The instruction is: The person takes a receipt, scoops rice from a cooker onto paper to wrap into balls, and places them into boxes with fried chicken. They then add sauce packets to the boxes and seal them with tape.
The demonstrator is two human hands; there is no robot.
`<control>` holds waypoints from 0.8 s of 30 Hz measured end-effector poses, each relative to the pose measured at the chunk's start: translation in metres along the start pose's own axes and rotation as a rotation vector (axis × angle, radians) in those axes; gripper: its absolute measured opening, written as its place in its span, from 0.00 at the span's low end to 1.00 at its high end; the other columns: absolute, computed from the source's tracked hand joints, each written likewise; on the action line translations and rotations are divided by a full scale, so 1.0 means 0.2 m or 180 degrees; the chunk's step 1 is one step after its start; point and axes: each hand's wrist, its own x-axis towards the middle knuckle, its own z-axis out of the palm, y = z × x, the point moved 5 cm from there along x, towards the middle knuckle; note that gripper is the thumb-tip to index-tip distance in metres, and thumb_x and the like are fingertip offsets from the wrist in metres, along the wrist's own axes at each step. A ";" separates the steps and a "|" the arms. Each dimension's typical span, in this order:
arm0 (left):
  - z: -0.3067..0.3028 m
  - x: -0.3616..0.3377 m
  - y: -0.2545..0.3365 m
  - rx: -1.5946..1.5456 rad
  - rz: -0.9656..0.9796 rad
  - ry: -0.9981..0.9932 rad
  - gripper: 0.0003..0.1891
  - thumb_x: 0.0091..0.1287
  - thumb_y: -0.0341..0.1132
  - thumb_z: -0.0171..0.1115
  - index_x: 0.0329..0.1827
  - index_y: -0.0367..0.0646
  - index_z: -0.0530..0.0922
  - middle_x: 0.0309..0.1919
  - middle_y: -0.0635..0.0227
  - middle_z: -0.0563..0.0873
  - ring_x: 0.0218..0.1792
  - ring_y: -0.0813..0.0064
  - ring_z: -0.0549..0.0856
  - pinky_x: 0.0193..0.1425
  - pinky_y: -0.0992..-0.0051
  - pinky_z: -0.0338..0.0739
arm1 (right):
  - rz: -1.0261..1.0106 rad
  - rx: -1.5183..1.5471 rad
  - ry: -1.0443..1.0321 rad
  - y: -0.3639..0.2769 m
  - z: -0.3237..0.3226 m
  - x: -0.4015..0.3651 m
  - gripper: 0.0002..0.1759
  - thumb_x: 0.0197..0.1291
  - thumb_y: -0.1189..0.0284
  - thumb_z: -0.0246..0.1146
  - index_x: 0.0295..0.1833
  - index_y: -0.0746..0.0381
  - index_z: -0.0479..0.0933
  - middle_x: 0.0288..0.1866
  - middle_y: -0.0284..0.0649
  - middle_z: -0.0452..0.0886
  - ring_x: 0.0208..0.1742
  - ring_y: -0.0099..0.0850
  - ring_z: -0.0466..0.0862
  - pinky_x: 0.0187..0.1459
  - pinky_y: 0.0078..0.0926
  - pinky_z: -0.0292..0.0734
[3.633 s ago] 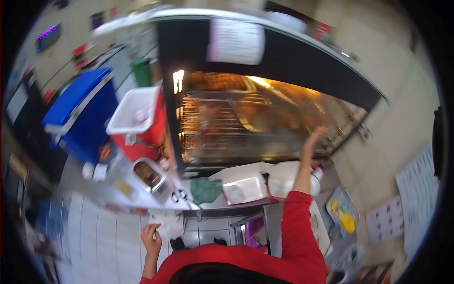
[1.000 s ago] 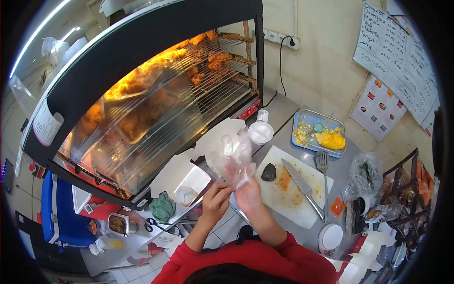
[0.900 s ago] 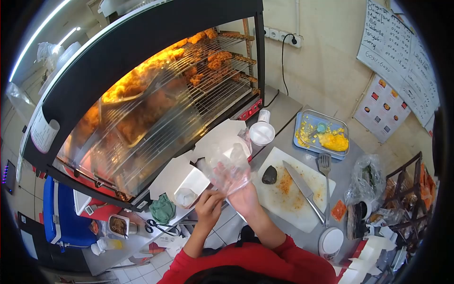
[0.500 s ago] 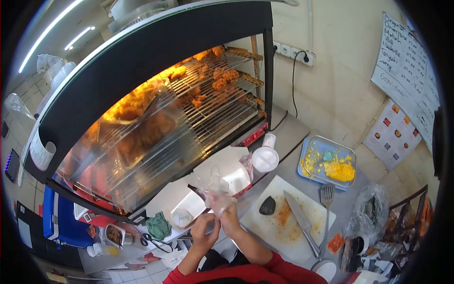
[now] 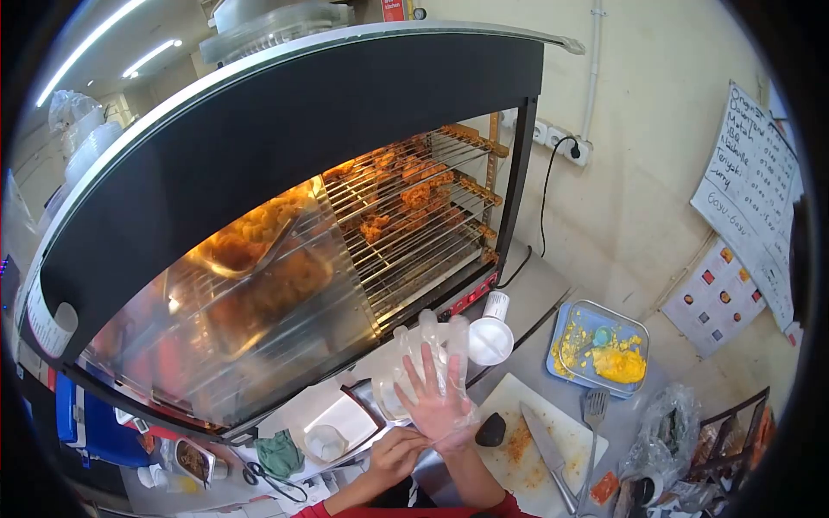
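While my left hand (image 5: 395, 453) pinches its cuff, the plastic glove (image 5: 390, 373) loosely covers the spread fingers (image 5: 429, 363) of my right hand (image 5: 442, 406).

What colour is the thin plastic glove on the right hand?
Clear and see-through; the thin plastic glove over the right hand shows best in the head view.

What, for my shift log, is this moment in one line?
right hand: spread inside plastic glove | left hand: at its cuff | beside: cutting board
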 end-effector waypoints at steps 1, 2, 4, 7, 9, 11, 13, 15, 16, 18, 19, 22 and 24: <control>0.02 0.03 -0.01 -0.0054 0.0065 -0.0085 0.12 0.43 0.17 0.67 0.31 0.39 0.82 0.30 0.64 0.84 0.33 0.67 0.84 0.35 0.74 0.78 | -0.0043 -0.0324 0.0051 -0.01 -0.02 0.03 0.38 0.57 0.48 0.56 0.73 0.34 0.52 0.80 0.32 0.36 0.79 0.41 0.36 0.73 0.48 0.34; 0.03 0.05 -0.01 -0.0101 0.0142 -0.0170 0.12 0.43 0.17 0.67 0.32 0.40 0.82 0.30 0.65 0.84 0.33 0.67 0.84 0.35 0.74 0.78 | -0.0092 -0.0644 0.0091 -0.01 -0.04 0.06 0.41 0.57 0.47 0.55 0.75 0.33 0.47 0.80 0.31 0.35 0.79 0.40 0.36 0.73 0.48 0.33; 0.05 0.08 -0.06 -0.0172 0.0218 -0.0316 0.12 0.44 0.19 0.67 0.33 0.39 0.82 0.32 0.63 0.83 0.36 0.65 0.83 0.38 0.73 0.78 | -0.0065 -0.0962 0.0558 -0.02 -0.11 0.11 0.46 0.54 0.40 0.53 0.75 0.31 0.39 0.80 0.32 0.35 0.79 0.38 0.39 0.73 0.45 0.35; 0.05 0.18 -0.11 -0.0316 0.0239 -0.0743 0.13 0.48 0.21 0.66 0.38 0.38 0.80 0.36 0.63 0.82 0.39 0.62 0.82 0.42 0.71 0.78 | -0.0003 -0.0782 0.1288 -0.02 -0.13 0.23 0.48 0.52 0.34 0.47 0.76 0.35 0.39 0.80 0.34 0.37 0.78 0.38 0.42 0.72 0.45 0.36; 0.06 0.20 -0.13 -0.0515 0.0254 -0.0926 0.14 0.46 0.20 0.66 0.37 0.38 0.79 0.36 0.61 0.82 0.38 0.61 0.82 0.42 0.70 0.78 | -0.0032 -0.1060 0.1112 -0.04 -0.11 0.28 0.49 0.52 0.33 0.44 0.77 0.39 0.38 0.80 0.34 0.39 0.78 0.39 0.42 0.72 0.46 0.36; 0.08 0.20 -0.16 -0.0706 0.0140 -0.1008 0.14 0.47 0.19 0.65 0.38 0.38 0.79 0.37 0.59 0.82 0.40 0.59 0.82 0.44 0.68 0.77 | -0.0130 -0.1028 0.1001 -0.06 -0.09 0.36 0.44 0.59 0.39 0.41 0.77 0.46 0.39 0.79 0.35 0.42 0.78 0.39 0.43 0.72 0.48 0.35; 0.09 0.21 -0.20 -0.0810 0.0087 -0.1039 0.12 0.49 0.19 0.65 0.38 0.37 0.79 0.37 0.59 0.82 0.40 0.60 0.82 0.44 0.68 0.77 | -0.0207 -0.0554 0.0839 -0.04 -0.12 0.39 0.39 0.64 0.46 0.40 0.77 0.46 0.40 0.79 0.37 0.42 0.78 0.41 0.43 0.73 0.50 0.34; 0.10 0.22 -0.25 -0.1066 -0.0044 -0.1032 0.11 0.50 0.19 0.64 0.37 0.37 0.78 0.37 0.59 0.82 0.41 0.60 0.82 0.45 0.69 0.76 | -0.0453 0.0622 0.0573 -0.04 -0.10 0.43 0.33 0.68 0.57 0.39 0.77 0.47 0.41 0.79 0.42 0.41 0.78 0.43 0.42 0.74 0.53 0.33; 0.11 0.21 -0.28 -0.1256 -0.0147 -0.1001 0.11 0.51 0.19 0.65 0.37 0.37 0.78 0.37 0.59 0.82 0.41 0.61 0.82 0.45 0.69 0.76 | -0.0321 0.0575 0.0446 -0.04 -0.08 0.44 0.33 0.68 0.57 0.39 0.77 0.48 0.42 0.78 0.43 0.41 0.78 0.43 0.43 0.74 0.54 0.34; 0.12 0.21 -0.31 -0.1459 -0.0231 -0.1083 0.11 0.51 0.19 0.64 0.38 0.37 0.78 0.37 0.60 0.82 0.41 0.61 0.82 0.46 0.70 0.75 | -0.0046 0.0484 0.0201 -0.05 -0.03 0.45 0.34 0.67 0.56 0.39 0.76 0.49 0.42 0.78 0.44 0.42 0.77 0.44 0.44 0.74 0.55 0.36; 0.12 0.21 -0.32 -0.1473 -0.0217 -0.1193 0.11 0.51 0.19 0.64 0.38 0.37 0.79 0.37 0.60 0.82 0.41 0.62 0.82 0.47 0.70 0.75 | -0.0039 0.0369 0.0304 -0.06 0.01 0.49 0.36 0.67 0.53 0.41 0.77 0.51 0.42 0.78 0.46 0.43 0.77 0.45 0.46 0.72 0.55 0.40; 0.16 0.18 -0.31 -0.1569 -0.0210 -0.1501 0.11 0.53 0.19 0.63 0.40 0.37 0.79 0.38 0.59 0.82 0.42 0.61 0.81 0.49 0.69 0.74 | -0.0099 -0.1442 0.0672 -0.07 -0.17 0.49 0.39 0.62 0.57 0.50 0.76 0.53 0.46 0.77 0.48 0.47 0.76 0.45 0.51 0.70 0.46 0.47; 0.18 0.18 -0.31 -0.1575 -0.0326 -0.1575 0.11 0.56 0.20 0.61 0.43 0.37 0.79 0.40 0.59 0.81 0.45 0.61 0.81 0.51 0.69 0.74 | -0.0133 -0.2643 0.0915 -0.07 -0.34 0.49 0.41 0.59 0.59 0.56 0.76 0.55 0.48 0.76 0.49 0.49 0.75 0.46 0.54 0.69 0.40 0.51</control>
